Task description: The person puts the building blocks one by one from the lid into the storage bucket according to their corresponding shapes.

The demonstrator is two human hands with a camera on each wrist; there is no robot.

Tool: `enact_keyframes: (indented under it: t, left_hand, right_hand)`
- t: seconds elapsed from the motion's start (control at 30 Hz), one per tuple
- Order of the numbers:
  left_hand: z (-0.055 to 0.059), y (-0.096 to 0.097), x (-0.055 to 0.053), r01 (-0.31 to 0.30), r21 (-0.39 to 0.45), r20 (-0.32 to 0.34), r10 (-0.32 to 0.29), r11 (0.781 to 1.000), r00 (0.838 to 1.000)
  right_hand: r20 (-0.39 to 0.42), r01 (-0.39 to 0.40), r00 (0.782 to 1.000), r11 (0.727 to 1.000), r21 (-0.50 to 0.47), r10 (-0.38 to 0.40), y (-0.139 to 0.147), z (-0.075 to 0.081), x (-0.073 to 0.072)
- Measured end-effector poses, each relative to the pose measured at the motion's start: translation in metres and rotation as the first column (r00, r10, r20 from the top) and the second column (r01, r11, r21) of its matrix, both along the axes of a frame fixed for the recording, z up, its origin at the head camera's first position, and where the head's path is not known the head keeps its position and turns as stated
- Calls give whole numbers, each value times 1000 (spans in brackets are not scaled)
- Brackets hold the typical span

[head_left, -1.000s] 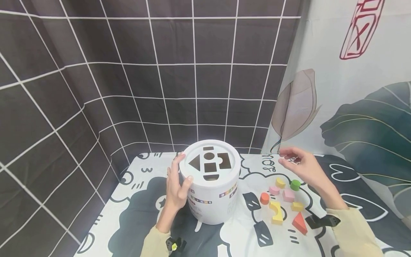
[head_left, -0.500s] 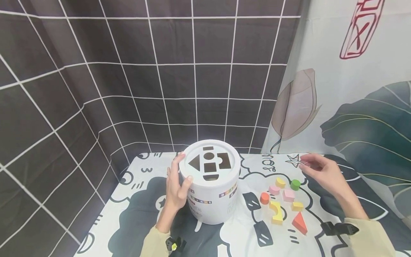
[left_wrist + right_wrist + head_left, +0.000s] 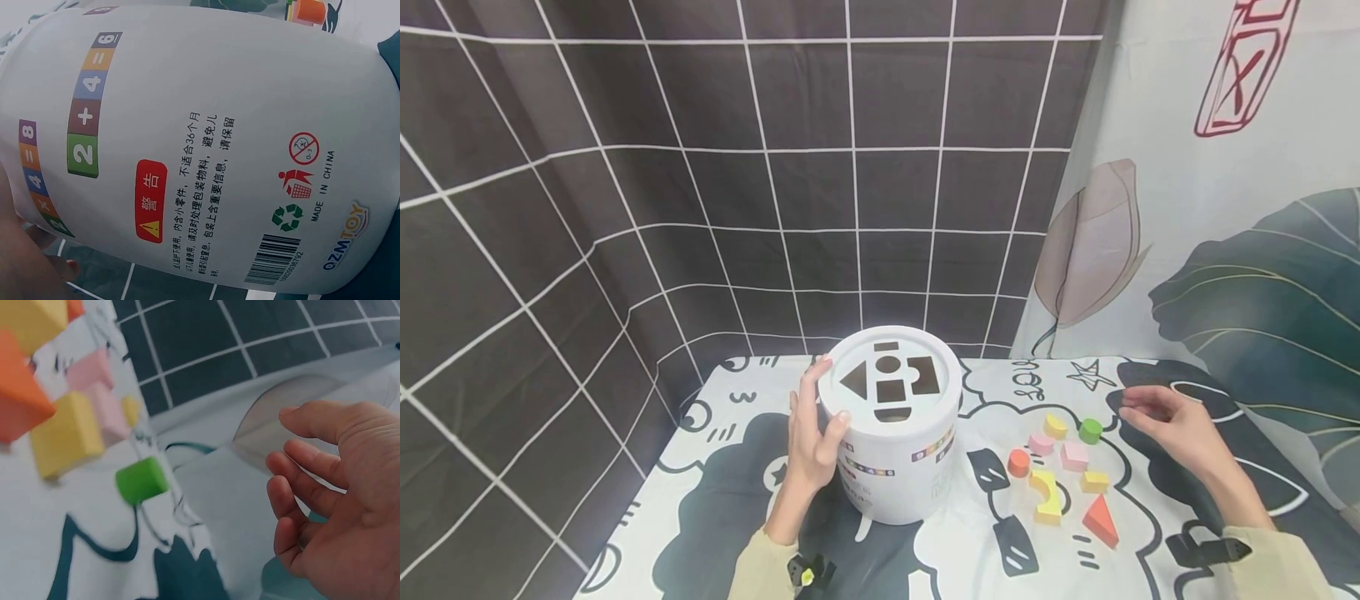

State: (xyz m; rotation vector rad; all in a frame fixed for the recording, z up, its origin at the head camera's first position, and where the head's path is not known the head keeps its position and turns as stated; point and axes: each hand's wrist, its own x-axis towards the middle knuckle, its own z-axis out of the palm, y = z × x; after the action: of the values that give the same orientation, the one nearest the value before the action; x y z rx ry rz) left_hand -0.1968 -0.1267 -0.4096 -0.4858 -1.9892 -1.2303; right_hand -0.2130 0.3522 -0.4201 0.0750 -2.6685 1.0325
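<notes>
A white shape-sorter bucket stands upright, its lid cut with a triangle, a circle, a square and other holes. My left hand holds its left side, the thumb and a finger reaching the rim. Printed sums and a barcode cover the bucket wall in the left wrist view. To the right, my right hand hovers with nothing in it, fingers loosely bent. Nearest to it is a green cylinder. Closer to me lie a red triangular block and a yellow arch-shaped block.
An orange-red cylinder, a pink block and several other small blocks lie scattered on the patterned cloth. Behind the table hangs a dark gridded curtain, with a pale leaf-printed one at the right.
My right hand has moved right and toward me, away from the bucket, past the far side of the blocks. My left hand and the bucket have stayed put.
</notes>
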Motion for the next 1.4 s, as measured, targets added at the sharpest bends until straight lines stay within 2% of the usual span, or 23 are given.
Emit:
enact_keyframes:
  t: [0.17, 0.37, 0.6, 1.13, 1.4]
  left_hand:
    - [1, 0, 0, 5, -1, 4, -5, 1000, 1000]
    - [0, 0, 1, 2, -1, 6, -2, 1000, 1000]
    - [-1, -1, 2, -5, 1, 5, 5, 1000, 1000]
    - [-2, -1, 2, -3, 3, 6, 3, 1000, 1000]
    - [-1, 0, 0, 4, 5, -2, -4, 1000, 1000]
  right_hand:
    - [41, 5, 999, 1000, 16, -6, 8, -17, -3]
    - [80, 20, 997, 1000, -22, -18, 12, -36, -6]
    - [73, 14, 997, 999, -38, -12, 15, -53, -7]
    - [149, -4, 989, 1000, -16, 7, 6, -70, -19]
    - [128, -2, 992, 1000, -6, 3, -2, -69, -25]
